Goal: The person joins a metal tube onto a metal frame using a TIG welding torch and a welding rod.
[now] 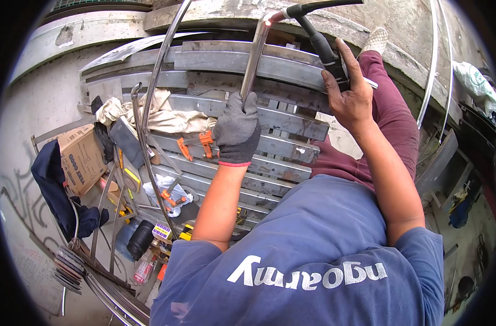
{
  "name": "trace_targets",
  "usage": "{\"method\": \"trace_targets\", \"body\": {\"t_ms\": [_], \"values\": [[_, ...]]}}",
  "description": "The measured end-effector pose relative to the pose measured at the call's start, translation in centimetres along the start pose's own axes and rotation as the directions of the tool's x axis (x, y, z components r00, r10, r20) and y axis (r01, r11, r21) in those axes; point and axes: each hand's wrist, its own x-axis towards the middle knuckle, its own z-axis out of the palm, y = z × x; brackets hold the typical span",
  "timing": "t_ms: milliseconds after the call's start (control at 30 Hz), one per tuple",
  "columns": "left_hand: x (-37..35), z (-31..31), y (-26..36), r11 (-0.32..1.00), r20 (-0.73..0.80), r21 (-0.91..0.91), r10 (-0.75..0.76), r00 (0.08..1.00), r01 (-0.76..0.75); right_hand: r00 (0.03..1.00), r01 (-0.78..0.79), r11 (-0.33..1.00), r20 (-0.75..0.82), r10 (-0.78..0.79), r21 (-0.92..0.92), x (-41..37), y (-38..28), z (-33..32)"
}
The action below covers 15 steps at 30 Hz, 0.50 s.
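My left hand [237, 130], in a grey glove, is closed around the lower end of a shiny bent metal tube [253, 62]. The tube runs away from me and bends at its far end, where a small spot glows bright. A black welding torch [325, 50] points its nozzle at that glowing spot. Its handle rests in my bare right hand [354, 103], with thumb and forefinger on either side; the other fingers are partly hidden. Beneath both hands lies a bench of grey metal slats [291, 122].
Orange clamps [205, 144] and a beige cloth [161, 114] lie left of my gloved hand. A long bent tube [153, 81] stands further left. Beyond are a cardboard box [84, 157], a black spool [140, 239] and scattered tools. Upright tubes [430, 70] stand at right.
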Motion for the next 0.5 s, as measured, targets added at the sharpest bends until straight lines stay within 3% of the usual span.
{"method": "trace_targets", "body": {"t_ms": [200,400,500], "values": [[-0.03,-0.2,0.32,1.0,0.018,0.0,-0.018,1.0,0.018,0.995,0.026,0.998,0.094,-0.02,-0.058,0.08,0.27,-0.47],[-0.02,-0.01,0.13,1.0,0.002,0.019,-0.005,1.0,0.005,0.998,0.067,0.998,0.023,-0.066,-0.009,0.3,0.24,0.02],[-0.08,0.03,0.14,0.994,0.029,0.104,-0.034,0.999,0.031,0.995,0.074,0.994,0.08,-0.067,-0.086,0.25,0.46,-0.22]]}}
